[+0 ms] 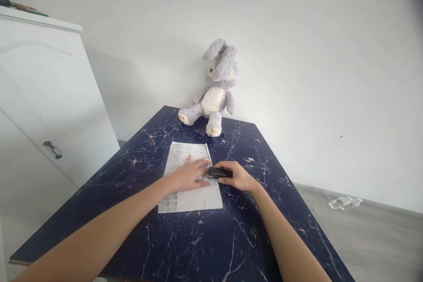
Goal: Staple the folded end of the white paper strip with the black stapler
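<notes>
A printed white paper sheet (pixel 185 158) lies on the dark blue marbled table (pixel 205 238). My left hand (pixel 188 176) rests flat on the sheet, fingers stretched out and pressing it down. My right hand (pixel 238 177) is closed round a small black stapler (pixel 216 172) at the sheet's right edge, its tip touching the fingertips of my left hand.
A grey plush rabbit (pixel 214 92) sits at the table's far edge against the white wall. A white cabinet (pixel 42 110) with a dark handle stands to the left. A crushed plastic bottle (pixel 343 202) lies on the grey floor to the right.
</notes>
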A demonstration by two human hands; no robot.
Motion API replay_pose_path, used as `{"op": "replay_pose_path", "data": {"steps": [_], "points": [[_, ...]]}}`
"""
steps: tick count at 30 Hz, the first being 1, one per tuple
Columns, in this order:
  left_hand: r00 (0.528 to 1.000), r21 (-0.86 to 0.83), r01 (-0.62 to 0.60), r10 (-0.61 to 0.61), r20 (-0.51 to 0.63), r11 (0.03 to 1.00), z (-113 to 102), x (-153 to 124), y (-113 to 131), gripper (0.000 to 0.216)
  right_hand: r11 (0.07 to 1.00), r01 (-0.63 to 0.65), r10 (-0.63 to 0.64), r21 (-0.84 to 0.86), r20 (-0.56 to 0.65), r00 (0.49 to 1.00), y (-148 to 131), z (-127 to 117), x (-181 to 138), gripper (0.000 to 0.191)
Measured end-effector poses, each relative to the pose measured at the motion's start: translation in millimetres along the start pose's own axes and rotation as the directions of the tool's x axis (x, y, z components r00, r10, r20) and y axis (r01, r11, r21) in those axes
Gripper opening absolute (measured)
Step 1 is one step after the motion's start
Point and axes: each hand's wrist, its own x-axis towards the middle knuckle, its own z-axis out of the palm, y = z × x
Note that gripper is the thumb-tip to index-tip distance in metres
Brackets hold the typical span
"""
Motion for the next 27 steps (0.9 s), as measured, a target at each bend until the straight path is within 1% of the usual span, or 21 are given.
{"op": "replay_pose_path", "data": {"steps": [2, 4, 6, 7, 9, 11, 14, 18, 22, 25, 27], "points": [[1.0, -0.009, -0.003, 0.003, 0.001, 1.0, 1.4, 0.7, 0.0, 0.069, 1.0, 0.004, -0.004, -0.028, 0.003, 1.0, -5.1, 1.9, 1.7, 0.028], [1.0, -0.018, -0.014, 0.014, -0.009, 1.0, 3.0, 1.1, -0.8, 0.069, 0.999, 0.002, -0.003, -0.054, -0.021, 1.0, -11.1, 4.2, 4.5, 0.027], [0.999, -0.021, -0.019, 0.018, -0.027, 1.0, 4.0, 0.9, -2.1, 0.067, 0.996, -0.042, 0.031, -0.078, -0.129, 0.991, -16.5, 9.3, 9.3, 0.027], [0.999, -0.02, -0.019, 0.018, -0.032, 1.0, 4.2, 0.4, -3.0, 0.065, 0.992, -0.081, 0.059, -0.101, -0.206, 0.977, -18.4, 13.5, 12.4, 0.031], [0.999, -0.016, -0.014, 0.013, -0.044, 1.0, 3.8, -0.9, -4.6, 0.062, 0.967, -0.175, 0.102, -0.184, -0.349, 0.932, -20.3, 25.0, 19.3, 0.038], [0.998, -0.021, -0.015, 0.013, -0.061, 1.0, 2.6, -2.6, -5.5, 0.059, 0.915, -0.26, 0.115, -0.309, -0.419, 0.901, -19.8, 38.7, 25.2, 0.037], [0.996, -0.033, -0.02, 0.017, -0.089, 0.999, 1.4, -3.9, -4.8, 0.057, 0.801, -0.351, 0.13, -0.485, -0.431, 0.893, -18.7, 55.2, 30.4, 0.034], [0.996, -0.015, 0.003, -0.004, -0.086, 1.0, 3.7, -1.4, -2.7, 0.062, 0.672, -0.381, 0.138, -0.635, -0.398, 0.907, -22.8, 62.4, 32.6, 0.032], [0.997, -0.004, 0.017, -0.017, -0.08, 1.0, 7.8, 1.0, -3.9, 0.065, 0.623, -0.368, 0.139, -0.69, -0.366, 0.92, -29.8, 65.5, 34.2, 0.034], [0.996, 0.0, 0.017, -0.017, -0.083, 1.0, 8.4, 0.2, -4.9, 0.062, 0.593, -0.37, 0.154, -0.715, -0.35, 0.924, -33.2, 71.5, 36.5, 0.036], [0.997, -0.002, 0.018, -0.018, -0.08, 1.0, 7.1, -1.1, -4.3, 0.059, 0.591, -0.376, 0.18, -0.714, -0.338, 0.924, -34.1, 73.8, 37.7, 0.033]]}}
